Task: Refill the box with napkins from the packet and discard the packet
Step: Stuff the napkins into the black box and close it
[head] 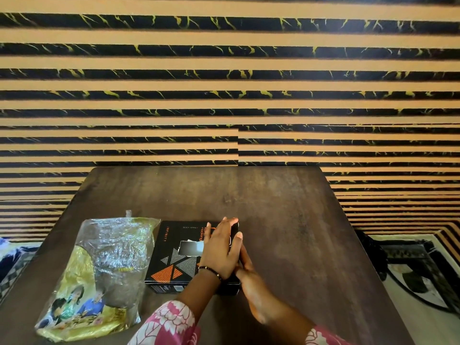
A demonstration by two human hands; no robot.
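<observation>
A black box (174,260) with orange and grey triangles lies flat on the dark wooden table (286,207). A bit of white napkin (190,247) shows in the slot on its top. My left hand (220,252), with a beaded bracelet at the wrist, lies flat on the right part of the lid, its thumb over the right edge. My right hand (249,275) presses against the box's right side, its fingers partly hidden under the left hand. The crumpled yellow and clear plastic packet (99,277) lies just left of the box, touching it.
A striped black and tan wall (224,95) rises behind the table's far edge. A patterned rug (423,282) lies on the floor to the right, and another patterned cloth (15,257) is at the left. Bare tabletop stretches beyond and right of the box.
</observation>
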